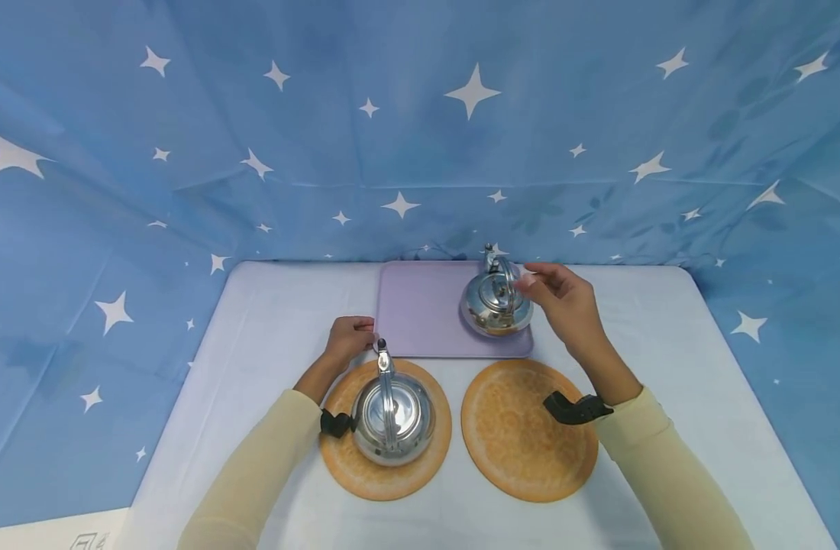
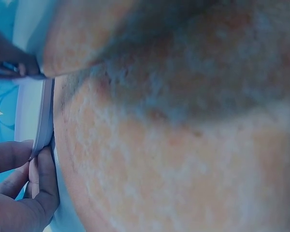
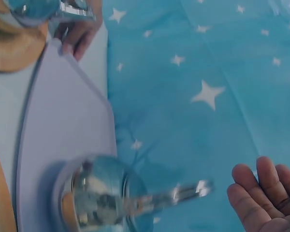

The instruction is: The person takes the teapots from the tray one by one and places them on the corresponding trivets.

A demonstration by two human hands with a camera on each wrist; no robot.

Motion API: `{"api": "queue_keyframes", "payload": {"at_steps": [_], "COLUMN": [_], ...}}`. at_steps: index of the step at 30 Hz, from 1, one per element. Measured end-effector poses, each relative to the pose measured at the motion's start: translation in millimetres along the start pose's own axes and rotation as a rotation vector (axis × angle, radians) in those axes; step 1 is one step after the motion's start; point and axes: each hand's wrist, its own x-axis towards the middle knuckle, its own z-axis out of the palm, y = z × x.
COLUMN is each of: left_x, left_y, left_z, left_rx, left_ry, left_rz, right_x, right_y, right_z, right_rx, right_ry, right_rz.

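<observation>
**Head view: securing the far kettle's handle**

Close the right hand [image 1: 560, 294] squarely round the handle of the far kettle [image 1: 497, 304] before lifting. At present its fingers are loosely curled, just beside the handle, holding nothing. The left hand [image 1: 351, 338] pinches the near corner of the purple tray [image 1: 420, 313], steadying it.

Pale cream long sleeves [image 1: 269, 451] to the wrists, a black strap [image 1: 575, 409] round each.

A shiny silver kettle [image 1: 497, 302] stands upright on the far right corner of a purple mat [image 1: 420, 313]. Its handle sticks up and its lid is on.
</observation>
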Motion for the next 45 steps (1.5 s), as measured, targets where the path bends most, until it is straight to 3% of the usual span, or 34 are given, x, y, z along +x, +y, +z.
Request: {"api": "queue_keyframes", "payload": {"at_steps": [7, 13, 30, 36, 45], "left_x": [2.1, 0.3, 1.4, 2.4, 0.7], "left_y": [0.1, -0.1, -1.3, -1.3, -0.8], "left_z": [3.6, 0.1, 0.2, 0.9, 0.4], "left_rx": [0.01, 0.009, 0.004, 0.007, 0.014], "left_ry": [-0.019, -0.002, 0.005, 0.006, 0.007], "left_rz": [0.006, -0.012, -0.009, -0.01, -0.005], "right_x": [14, 24, 36, 35, 37], "right_y": [23, 42, 51, 52, 47], "right_z": [-22, -20, 5, 7, 10], "right_rx": [0.08, 0.176, 0.113, 0.181, 0.261], "right_ry": [0.095, 0.1, -0.066, -0.165, -0.206], "right_rz": [0.161, 0.268, 0.386, 0.366, 0.403]}}
